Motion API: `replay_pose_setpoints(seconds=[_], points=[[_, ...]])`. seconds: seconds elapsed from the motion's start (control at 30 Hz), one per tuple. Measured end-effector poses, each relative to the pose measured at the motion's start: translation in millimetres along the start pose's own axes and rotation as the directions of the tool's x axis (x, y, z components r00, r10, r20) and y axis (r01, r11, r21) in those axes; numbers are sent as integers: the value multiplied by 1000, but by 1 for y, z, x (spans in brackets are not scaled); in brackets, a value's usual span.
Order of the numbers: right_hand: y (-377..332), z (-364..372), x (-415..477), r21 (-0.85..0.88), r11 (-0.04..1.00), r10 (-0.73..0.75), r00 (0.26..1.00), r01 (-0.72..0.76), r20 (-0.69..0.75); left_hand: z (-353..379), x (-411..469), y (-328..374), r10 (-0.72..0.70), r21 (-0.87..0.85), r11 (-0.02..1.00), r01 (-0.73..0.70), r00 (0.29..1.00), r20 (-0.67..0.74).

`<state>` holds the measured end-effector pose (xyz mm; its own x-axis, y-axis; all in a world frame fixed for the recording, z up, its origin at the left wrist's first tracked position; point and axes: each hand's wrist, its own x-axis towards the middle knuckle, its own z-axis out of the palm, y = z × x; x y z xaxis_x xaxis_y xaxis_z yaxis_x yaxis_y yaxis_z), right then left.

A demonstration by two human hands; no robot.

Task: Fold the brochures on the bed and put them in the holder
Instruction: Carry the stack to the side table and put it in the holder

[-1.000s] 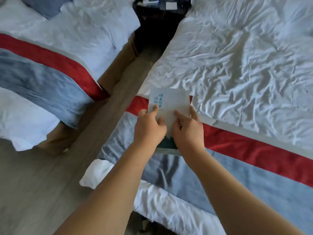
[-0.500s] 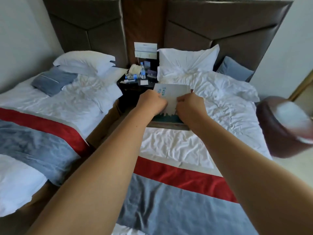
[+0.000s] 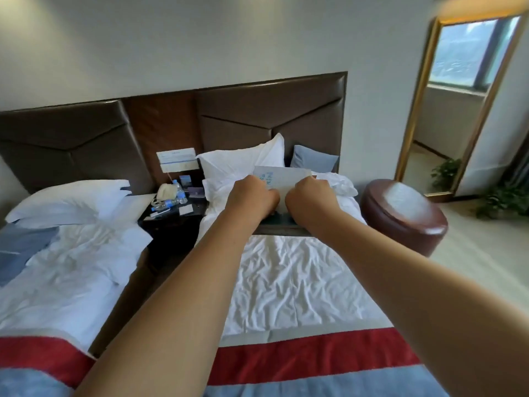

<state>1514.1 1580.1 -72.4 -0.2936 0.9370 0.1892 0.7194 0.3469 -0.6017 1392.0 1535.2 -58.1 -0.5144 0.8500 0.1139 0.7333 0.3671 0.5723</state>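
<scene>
A pale folded brochure (image 3: 289, 179) with blue printed characters and a dark green lower edge is held up in the air over the right bed. My left hand (image 3: 252, 196) grips its left side and my right hand (image 3: 310, 200) grips its right side, both with curled fingers. A darker flat edge shows just under my hands; I cannot tell what it is. No holder can be made out for sure.
Two beds with white sheets and red and blue runners (image 3: 315, 356) lie below. A dark nightstand (image 3: 171, 222) between them carries a phone, water bottles and cards. A brown round stool (image 3: 403, 216) and a gold-framed mirror (image 3: 458, 96) stand at the right.
My view has lifted from the foot of the bed to the headboard and wall. Both hands stay on the brochure, now raised over the bed instead of down on the runner.
</scene>
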Motion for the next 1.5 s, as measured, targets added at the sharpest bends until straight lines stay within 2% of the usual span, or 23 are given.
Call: replay_pose_setpoints(seconds=[0.2, 0.27, 0.33, 0.37, 0.47, 0.57, 0.7, 0.83, 0.9, 1.03, 1.2, 1.23, 1.3, 1.33, 1.5], points=[[59, -93, -26, -22, 979, 200, 972, -204, -124, 48, -10, 103, 196, -42, 981, -192, 972, 126], [82, -122, -50, -19, 958, 280, 944, -287, -176, 68, -24, 140, 303, -83, 953, -292, 935, 184], [104, -155, -84, -98, 918, 345, 896, -384, -279, 86, -53, 177, 408, -158, 912, -379, 878, 250], [113, -171, -105, -109, 898, 369, 864, -427, -341, 94, -71, 194, 468, -183, 883, -432, 837, 284], [127, -210, -170, 7, 830, 505, 747, -558, -431, 105, -137, 236, 635, -316, 772, -552, 693, 342], [134, -245, -240, 90, 741, 580, 565, -666, -587, 108, -204, 269, 776, -392, 627, -673, 494, 393], [139, -274, -328, 183, 587, 652, 326, -789, -685, 108, -291, 304, 865, -488, 486, -725, 316, 391], [146, -286, -399, 198, 466, 662, 192, -862, -725, 112, -361, 315, 903, -558, 371, -742, 146, 405], [149, -293, -423, 206, 457, 657, 173, -865, -734, 119, -388, 321, 910, -591, 337, -733, 93, 404], [160, -318, -458, 198, 372, 659, 107, -907, -745, 132, -429, 341, 931, -647, 288, -706, 49, 361], [191, -346, -489, 201, 427, 653, 146, -882, -743, 149, -473, 387, 953, -642, 221, -734, 24, 301], [201, -354, -496, 228, 442, 645, 131, -868, -753, 153, -482, 396, 958, -643, 207, -737, 21, 285], [225, -371, -511, 256, 433, 602, 66, -864, -796, 164, -498, 414, 966, -658, 196, -727, 29, 255], [235, -378, -517, 250, 431, 593, 64, -867, -802, 170, -506, 422, 968, -662, 201, -723, 43, 247], [293, -425, -530, 207, 444, 614, 128, -872, -779, 206, -536, 464, 950, -637, 275, -720, 101, 296]])
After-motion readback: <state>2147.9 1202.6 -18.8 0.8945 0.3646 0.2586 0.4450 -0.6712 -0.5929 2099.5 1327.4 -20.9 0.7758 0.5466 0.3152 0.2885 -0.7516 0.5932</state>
